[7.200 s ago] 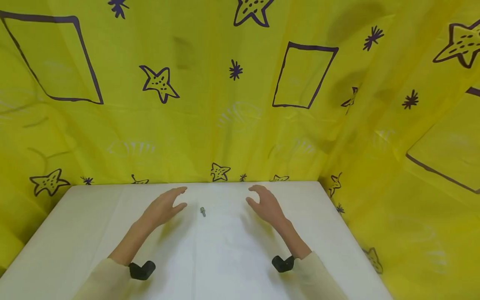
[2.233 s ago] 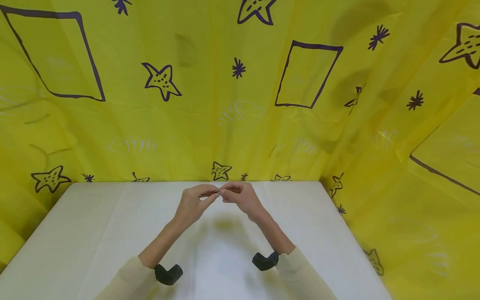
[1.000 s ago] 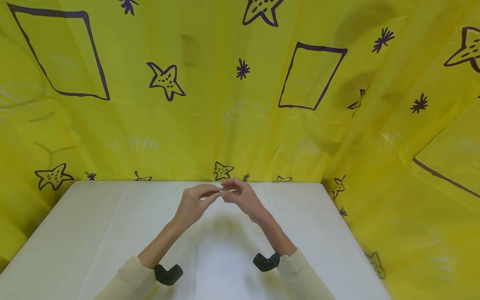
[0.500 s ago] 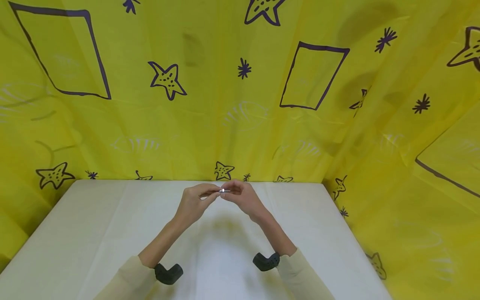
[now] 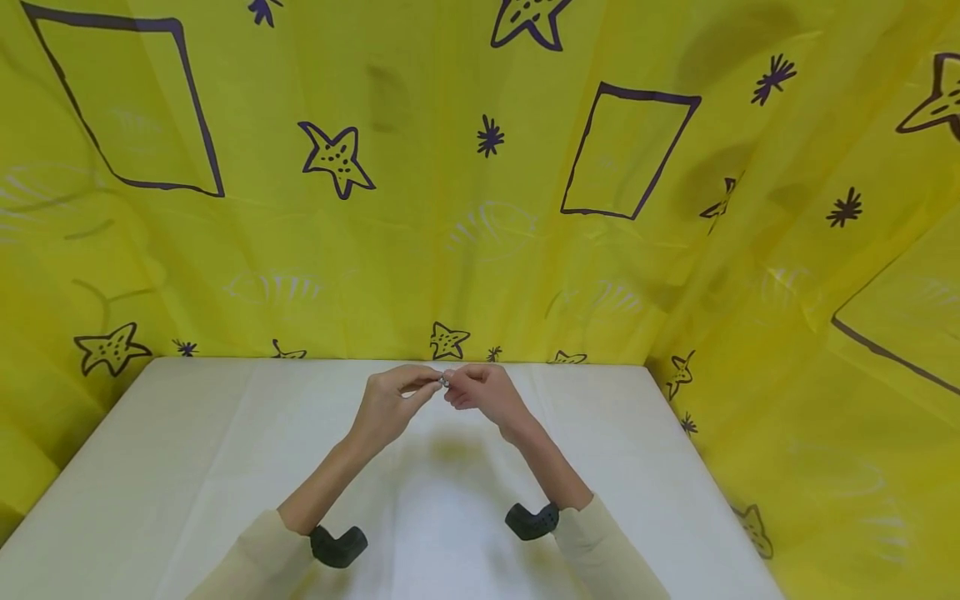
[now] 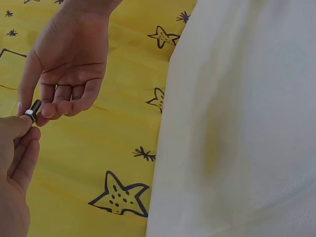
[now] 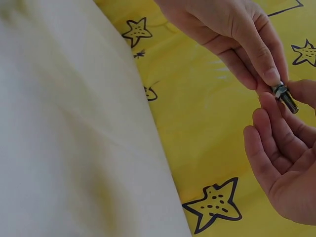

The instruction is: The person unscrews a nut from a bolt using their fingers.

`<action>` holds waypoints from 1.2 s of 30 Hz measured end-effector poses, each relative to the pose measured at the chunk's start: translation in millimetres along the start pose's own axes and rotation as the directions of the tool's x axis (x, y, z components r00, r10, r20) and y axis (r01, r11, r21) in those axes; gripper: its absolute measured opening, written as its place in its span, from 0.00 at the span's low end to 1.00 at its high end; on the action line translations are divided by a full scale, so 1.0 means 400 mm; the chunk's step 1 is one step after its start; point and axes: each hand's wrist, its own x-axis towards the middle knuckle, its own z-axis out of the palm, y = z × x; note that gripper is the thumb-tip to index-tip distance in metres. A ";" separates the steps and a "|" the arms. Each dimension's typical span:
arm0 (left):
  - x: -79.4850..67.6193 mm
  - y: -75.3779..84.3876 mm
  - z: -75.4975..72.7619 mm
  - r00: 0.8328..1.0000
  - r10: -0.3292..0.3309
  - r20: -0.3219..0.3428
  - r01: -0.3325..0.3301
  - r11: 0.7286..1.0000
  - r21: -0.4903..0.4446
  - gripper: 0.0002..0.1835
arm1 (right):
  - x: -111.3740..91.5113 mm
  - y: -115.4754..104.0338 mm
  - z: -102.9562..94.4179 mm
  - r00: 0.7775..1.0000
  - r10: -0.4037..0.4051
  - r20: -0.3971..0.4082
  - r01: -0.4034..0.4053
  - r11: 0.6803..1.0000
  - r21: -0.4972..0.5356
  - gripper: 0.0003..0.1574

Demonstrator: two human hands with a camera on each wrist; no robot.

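A yellow curtain [image 5: 420, 225] fills the head view's upper part, above the white table [image 5: 450, 542]. Below centre, the left hand [image 5: 386, 406] and right hand [image 5: 491, 398] pinch one small bolt [image 7: 286, 98], mostly hidden there; the right wrist view shows its threads, at right.

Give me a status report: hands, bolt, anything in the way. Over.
Left hand pinches bolt near its head. Right hand pinches it too. Bolt held above white table, threaded end exposed. Nothing visible in the way.
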 end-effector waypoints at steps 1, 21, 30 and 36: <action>0.000 0.000 0.000 1.000 0.002 -0.001 -0.002 1.000 -0.001 0.09 | -0.001 -0.001 -0.001 1.000 -0.008 0.006 0.008 1.000 0.006 0.18; 0.003 0.002 0.002 1.000 0.025 -0.015 -0.025 1.000 -0.006 0.09 | 0.001 -0.004 -0.006 0.998 -0.016 0.054 0.016 1.000 0.003 0.16; 0.004 0.005 -0.002 1.000 0.008 -0.015 -0.008 1.000 0.010 0.10 | -0.006 -0.007 -0.005 0.994 -0.084 0.072 0.085 0.996 -0.011 0.17; 0.003 0.003 -0.003 1.000 0.020 -0.021 -0.020 1.000 0.005 0.11 | -0.006 -0.008 -0.002 0.998 -0.056 0.040 0.056 0.998 0.013 0.18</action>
